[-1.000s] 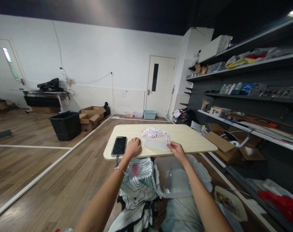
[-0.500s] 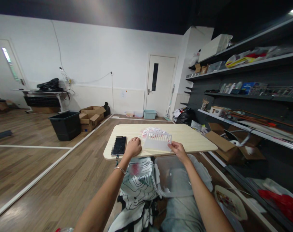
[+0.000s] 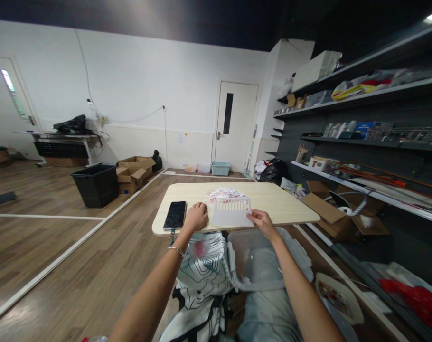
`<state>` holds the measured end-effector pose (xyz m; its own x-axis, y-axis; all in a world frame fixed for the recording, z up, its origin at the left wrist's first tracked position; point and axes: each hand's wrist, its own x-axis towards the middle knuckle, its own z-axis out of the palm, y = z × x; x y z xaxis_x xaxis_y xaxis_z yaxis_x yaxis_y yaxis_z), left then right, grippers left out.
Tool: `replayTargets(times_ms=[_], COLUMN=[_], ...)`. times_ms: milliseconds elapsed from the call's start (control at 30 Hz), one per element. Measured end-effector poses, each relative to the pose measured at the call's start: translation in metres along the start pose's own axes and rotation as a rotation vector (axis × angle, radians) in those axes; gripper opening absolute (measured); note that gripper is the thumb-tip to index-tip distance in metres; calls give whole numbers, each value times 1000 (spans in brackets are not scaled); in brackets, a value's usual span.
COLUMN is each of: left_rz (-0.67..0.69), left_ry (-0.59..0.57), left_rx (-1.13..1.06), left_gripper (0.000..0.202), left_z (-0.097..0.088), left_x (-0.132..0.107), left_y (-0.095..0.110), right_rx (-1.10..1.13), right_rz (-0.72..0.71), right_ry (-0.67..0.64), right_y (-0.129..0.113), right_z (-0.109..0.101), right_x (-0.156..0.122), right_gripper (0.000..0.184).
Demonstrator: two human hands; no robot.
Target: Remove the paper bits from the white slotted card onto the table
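My right hand (image 3: 261, 220) grips the right edge of a flat, whitish plastic sheet (image 3: 230, 218), thumb and fingers pinching it. A row of slots runs along the sheet's far side, and its near part is plain. Just beyond it lies a loose heap of small white pieces (image 3: 226, 192), some with reddish marks, too small to make out. My left hand (image 3: 197, 216) rests on the pale table (image 3: 276, 202) beside the sheet's left edge, fingers curled together; whatever may be under them is hidden. A dark phone (image 3: 175, 214) lies to the left of that hand.
Below the table's near edge, a clear plastic bin (image 3: 255, 270) sits by my lap. Shelves (image 3: 376, 142) and an open cardboard box (image 3: 332, 216) stand at the right. On the left floor are a black bin (image 3: 97, 186) and cardboard boxes (image 3: 135, 175).
The slotted sheet has shifted slightly left and lies squarer to me, with my right hand following it. My left hand stays in place.
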<state>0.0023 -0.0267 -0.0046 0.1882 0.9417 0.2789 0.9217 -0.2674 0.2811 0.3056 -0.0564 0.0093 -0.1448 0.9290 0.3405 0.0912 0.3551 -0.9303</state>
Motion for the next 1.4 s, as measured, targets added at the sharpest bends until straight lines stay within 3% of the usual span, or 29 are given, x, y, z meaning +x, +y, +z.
replayTargets(times_ms=[333,667,1067,1400], left_rz=[-1,4,-6,-9], left_ry=[-8,-16,-23,-13], left_rx=[-3,20,13,20], left_gripper=[34,34,35,35], left_z=[0,0,-1,0], left_x=[1,2,2,1], left_y=[0,-1,1,1], right_rx=[17,131,84,-26], right_rz=[10,-14,-110,-103], right_ry=[-22,297,380,264], right_y=[3,23,38,36], right_z=[-3,-6,-10,-7], right_x=[0,10,19,19], right_gripper=[46,59,66,69])
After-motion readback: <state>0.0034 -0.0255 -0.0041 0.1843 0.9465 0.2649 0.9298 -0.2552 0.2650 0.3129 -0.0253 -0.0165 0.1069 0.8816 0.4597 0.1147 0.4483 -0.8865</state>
